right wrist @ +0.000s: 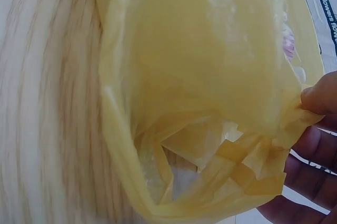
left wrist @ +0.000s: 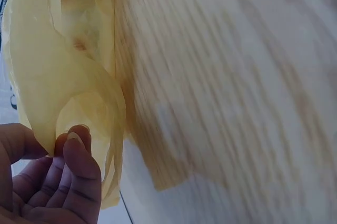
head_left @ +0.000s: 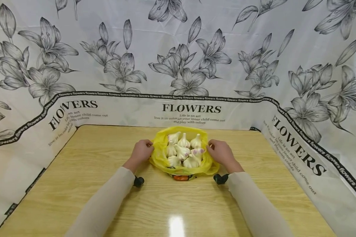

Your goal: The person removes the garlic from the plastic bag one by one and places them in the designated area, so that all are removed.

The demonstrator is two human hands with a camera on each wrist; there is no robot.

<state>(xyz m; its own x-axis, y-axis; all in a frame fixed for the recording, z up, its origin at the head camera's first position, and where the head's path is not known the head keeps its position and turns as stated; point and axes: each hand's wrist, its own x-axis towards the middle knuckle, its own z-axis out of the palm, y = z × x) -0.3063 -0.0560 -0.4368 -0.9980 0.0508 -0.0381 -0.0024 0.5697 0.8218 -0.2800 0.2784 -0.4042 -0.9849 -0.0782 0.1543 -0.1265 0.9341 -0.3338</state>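
A yellow plastic bag stands on the wooden table with its mouth spread wide. Inside it lie several white garlic bulbs, some tinged purple. My left hand pinches the bag's left edge between thumb and fingers; the left wrist view shows the thin plastic caught at the fingertips. On the opposite side, my right hand pinches the right edge. In the right wrist view the thumb presses the crumpled plastic against the fingers, and a bit of purple-white garlic shows past the rim.
Below the bag's front edge an orange and green printed patch shows. The light wood table spreads around it. A white cloth with black flower drawings hangs behind and along both sides. Dark straps sit at both wrists.
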